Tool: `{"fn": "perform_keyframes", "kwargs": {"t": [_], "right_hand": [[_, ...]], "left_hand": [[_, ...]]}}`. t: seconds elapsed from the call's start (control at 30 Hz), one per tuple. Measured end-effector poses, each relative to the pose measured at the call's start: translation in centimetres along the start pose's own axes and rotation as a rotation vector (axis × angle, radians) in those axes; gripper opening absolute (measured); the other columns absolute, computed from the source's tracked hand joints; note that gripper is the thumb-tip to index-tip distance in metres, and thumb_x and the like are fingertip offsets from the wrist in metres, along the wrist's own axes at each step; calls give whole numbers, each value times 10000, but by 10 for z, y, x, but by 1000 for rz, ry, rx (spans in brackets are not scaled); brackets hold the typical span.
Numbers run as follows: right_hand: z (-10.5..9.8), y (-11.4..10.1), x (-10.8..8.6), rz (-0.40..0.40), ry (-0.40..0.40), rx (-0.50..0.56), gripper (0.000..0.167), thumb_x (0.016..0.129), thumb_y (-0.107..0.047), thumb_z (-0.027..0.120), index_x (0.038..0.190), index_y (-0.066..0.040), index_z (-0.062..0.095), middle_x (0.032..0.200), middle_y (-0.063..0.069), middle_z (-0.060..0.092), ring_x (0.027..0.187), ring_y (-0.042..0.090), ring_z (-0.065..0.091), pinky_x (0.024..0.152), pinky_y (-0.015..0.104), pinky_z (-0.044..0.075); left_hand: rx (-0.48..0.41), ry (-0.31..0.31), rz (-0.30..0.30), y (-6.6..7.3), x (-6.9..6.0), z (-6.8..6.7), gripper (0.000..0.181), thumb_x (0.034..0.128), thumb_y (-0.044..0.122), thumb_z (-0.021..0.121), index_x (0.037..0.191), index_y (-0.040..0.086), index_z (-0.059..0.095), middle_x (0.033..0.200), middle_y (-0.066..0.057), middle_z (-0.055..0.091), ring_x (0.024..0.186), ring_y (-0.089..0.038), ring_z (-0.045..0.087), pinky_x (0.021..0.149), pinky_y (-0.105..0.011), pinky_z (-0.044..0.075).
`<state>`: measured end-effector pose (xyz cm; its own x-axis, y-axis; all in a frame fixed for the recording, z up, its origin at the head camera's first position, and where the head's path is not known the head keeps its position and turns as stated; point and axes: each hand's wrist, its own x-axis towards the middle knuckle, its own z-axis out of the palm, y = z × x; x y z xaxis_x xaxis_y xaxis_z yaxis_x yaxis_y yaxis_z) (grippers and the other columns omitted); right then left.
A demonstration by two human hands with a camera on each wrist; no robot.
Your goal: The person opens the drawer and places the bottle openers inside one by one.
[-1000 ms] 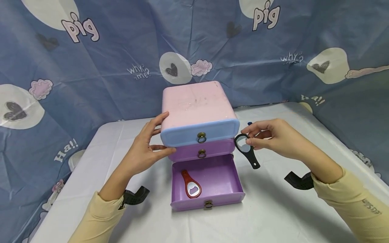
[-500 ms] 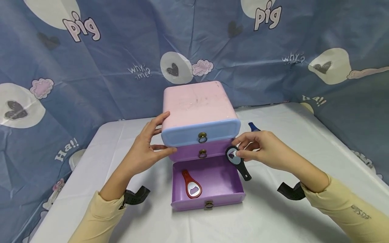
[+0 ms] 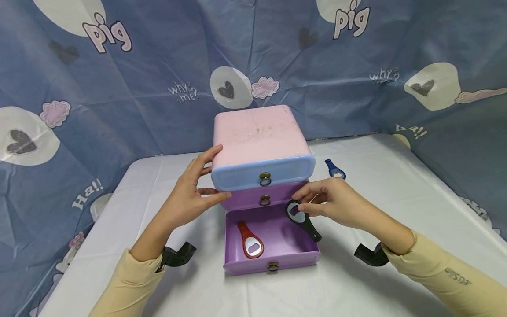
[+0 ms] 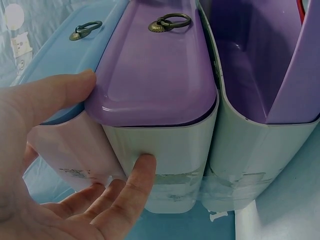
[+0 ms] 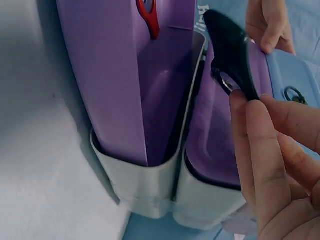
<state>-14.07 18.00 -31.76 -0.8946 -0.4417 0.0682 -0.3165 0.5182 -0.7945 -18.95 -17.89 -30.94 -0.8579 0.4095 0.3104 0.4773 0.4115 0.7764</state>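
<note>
My right hand (image 3: 330,200) pinches a black bottle opener (image 3: 304,221) by its round metal head, above the right side of the pulled-out purple drawer (image 3: 273,259). In the right wrist view, thumb and fingertips meet on the black opener (image 5: 230,47). A red bottle opener (image 3: 249,240) lies inside that drawer, toward its left. My left hand (image 3: 192,193) rests against the left side of the small drawer cabinet (image 3: 257,136), fingers spread. In the left wrist view, the thumb touches the drawer fronts' edge and fingertips touch the pale side wall (image 4: 170,160).
A blue bottle opener (image 3: 334,169) lies on the white tablecloth (image 3: 376,176) right of the cabinet. Above the pulled-out drawer, the purple middle drawer (image 3: 245,200) and light blue top drawer (image 3: 237,178) are closed. A printed blue cloth (image 3: 158,88) hangs behind.
My right hand has carried the black bottle opener left and downward, from beside the cabinet to over the bottom drawer. The blue bottle opener has come into fuller view. My left hand stays put.
</note>
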Motion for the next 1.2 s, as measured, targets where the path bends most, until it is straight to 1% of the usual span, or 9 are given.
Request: {"fn": "perform_keyframes", "kwargs": {"t": [0.07, 0.13, 0.27, 0.4, 0.57, 0.77, 0.93, 1.1, 1.2], "right_hand": [[2, -1, 1, -5, 0, -31, 206, 974, -134, 804, 1171, -77, 801, 967, -2, 803, 816, 121, 774, 753, 251, 643], [5, -2, 3, -15, 4, -45, 196, 973, -133, 804, 1164, -88, 810, 975, -11, 811, 807, 115, 771, 747, 252, 638], [10, -3, 7, -42, 11, -49, 187, 968, -115, 808, 1153, -91, 826, 1040, 9, 830, 817, 88, 771, 755, 246, 639], [14, -5, 11, -57, -1, -56, 191, 965, -109, 810, 1152, -118, 844, 1095, 23, 836, 837, 67, 769, 758, 231, 629], [19, -7, 14, -78, -13, -92, 205, 965, -103, 805, 1163, -132, 850, 1065, 8, 842, 853, 53, 768, 737, 215, 616], [26, -6, 14, -72, -28, -87, 205, 961, -75, 800, 1155, -115, 852, 1051, 9, 844, 872, 51, 777, 734, 201, 610], [32, -4, 17, -93, -40, -106, 198, 957, -52, 796, 1144, -91, 852, 1028, 25, 844, 805, 31, 743, 651, 184, 561], [38, -5, 22, -127, -62, -164, 187, 953, -77, 811, 1136, -81, 853, 999, 7, 843, 715, -25, 637, 587, 173, 492], [42, -4, 26, -132, -83, -174, 190, 956, -85, 811, 1141, -69, 849, 982, 8, 842, 666, -31, 595, 551, 173, 451]], "left_hand": [[0, 3, 1, 0, 0, 0, 1109, 840, 15, 912, 1645, 506, 327, 1703, -5, 346, 1514, -387, 458, 902, -386, 674], [1, 7, 3, 0, -1, -1, 1108, 841, 17, 912, 1645, 506, 327, 1704, -1, 346, 1513, -387, 459, 901, -388, 675], [0, 13, 7, 1, -2, -2, 1109, 840, 12, 911, 1645, 503, 328, 1705, 13, 347, 1512, -384, 463, 898, -388, 675], [2, 14, 11, 1, -2, -3, 1114, 838, 16, 915, 1645, 508, 325, 1708, 16, 343, 1512, -391, 465, 896, -394, 676], [3, 14, 15, 3, -2, -3, 1117, 836, 15, 916, 1644, 510, 325, 1707, 2, 341, 1507, -398, 470, 897, -409, 677], [-14, -3, 2, 2, -2, 1, 1122, 836, 7, 912, 1644, 515, 322, 1711, -11, 328, 1506, -394, 472, 911, -431, 674], [-15, -1, -6, 3, -2, 3, 1121, 836, 16, 915, 1640, 524, 323, 1713, -11, 324, 1505, -391, 475, 912, -441, 674], [-8, 6, -4, 3, -2, 2, 1123, 832, 9, 916, 1641, 518, 327, 1710, -14, 331, 1503, -390, 477, 901, -427, 676], [-8, 7, -3, 3, -2, 1, 1119, 832, 11, 917, 1644, 509, 329, 1710, -18, 331, 1499, -389, 482, 899, -419, 677]]}}
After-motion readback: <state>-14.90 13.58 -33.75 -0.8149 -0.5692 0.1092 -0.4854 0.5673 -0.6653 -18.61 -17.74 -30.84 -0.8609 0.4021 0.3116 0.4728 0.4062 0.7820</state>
